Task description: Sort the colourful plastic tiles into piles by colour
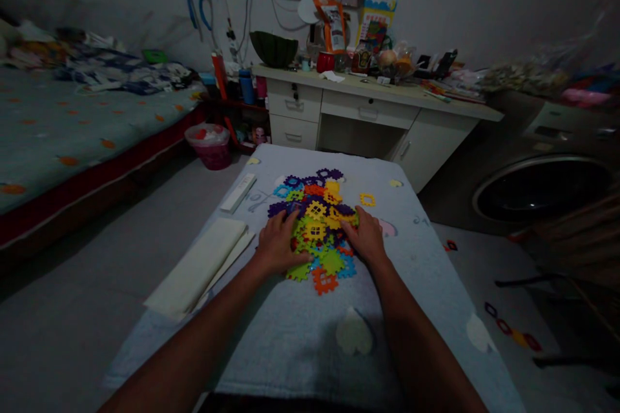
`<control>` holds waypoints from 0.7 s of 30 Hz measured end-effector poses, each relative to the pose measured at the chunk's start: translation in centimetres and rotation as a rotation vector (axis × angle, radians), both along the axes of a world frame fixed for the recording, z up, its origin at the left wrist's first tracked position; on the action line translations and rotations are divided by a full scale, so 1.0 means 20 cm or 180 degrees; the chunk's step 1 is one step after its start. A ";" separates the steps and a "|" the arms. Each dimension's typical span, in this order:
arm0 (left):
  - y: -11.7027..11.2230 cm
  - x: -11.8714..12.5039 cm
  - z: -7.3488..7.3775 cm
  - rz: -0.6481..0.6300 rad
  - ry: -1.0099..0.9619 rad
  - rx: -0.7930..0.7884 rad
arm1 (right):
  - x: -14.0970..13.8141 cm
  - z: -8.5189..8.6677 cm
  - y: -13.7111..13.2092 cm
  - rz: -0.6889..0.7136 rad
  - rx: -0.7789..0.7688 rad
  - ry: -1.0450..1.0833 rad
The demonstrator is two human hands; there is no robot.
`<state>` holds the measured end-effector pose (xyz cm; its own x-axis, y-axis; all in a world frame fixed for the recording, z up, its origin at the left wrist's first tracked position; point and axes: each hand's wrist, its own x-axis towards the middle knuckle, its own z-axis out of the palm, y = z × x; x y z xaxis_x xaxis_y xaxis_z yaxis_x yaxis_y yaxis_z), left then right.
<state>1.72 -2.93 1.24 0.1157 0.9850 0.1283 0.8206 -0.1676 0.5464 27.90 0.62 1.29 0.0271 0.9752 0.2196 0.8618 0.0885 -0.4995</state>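
A heap of colourful plastic interlocking tiles (pixel 314 230) with toothed edges lies on the cloth-covered table; purple, yellow, green, blue and orange ones show. My left hand (pixel 278 244) rests against the heap's left side, thumb and fingers spread apart. At the right side, my right hand (pixel 367 236) touches the edge tiles with its fingers stretched forward. Neither hand appears to grip a tile, though some fingertips are hidden among them. An orange window-shaped tile (pixel 324 281) lies at the near end. One yellow square frame tile (pixel 367 199) sits apart, beyond my right hand.
Left of the heap lie a folded cream sheet (pixel 198 264) and a long white box (pixel 238 193). Several tiles (pixel 518 337) are on the floor at right. Beyond stand a cluttered white desk (pixel 368 106), a washing machine (pixel 537 168), a bed (pixel 72 135) and a pink bin (pixel 213 150).
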 end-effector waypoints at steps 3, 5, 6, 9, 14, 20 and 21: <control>0.00 0.06 0.01 -0.0249 -0.0022 0.0065 | -0.03 0.00 0.00 0.0273 0.0003 0.0316; 0.01 0.11 0.03 -0.0436 -0.0165 0.0173 | -0.04 0.01 0.01 0.0461 0.0042 0.0671; 0.01 0.13 0.03 -0.0496 -0.0243 0.0217 | -0.04 0.01 0.01 0.0514 0.0044 0.0876; 0.05 0.20 0.05 -0.0536 -0.0451 0.0278 | -0.04 0.01 0.00 0.0538 -0.0139 0.1535; 0.12 0.27 0.04 -0.0481 -0.0828 0.0323 | -0.04 0.04 0.00 0.0709 -0.0432 0.2209; 0.19 0.25 0.06 -0.0331 -0.1700 0.0349 | -0.11 0.19 0.08 0.0971 -0.0600 0.2498; 0.20 0.24 0.07 -0.0202 -0.1716 0.0363 | -0.14 0.21 0.10 0.1041 -0.0619 0.2510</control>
<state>6.44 1.03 2.54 0.0628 0.9546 0.2913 0.4160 -0.2904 0.8618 25.09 2.68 5.49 -0.1868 0.9788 0.0838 0.2050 0.1223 -0.9711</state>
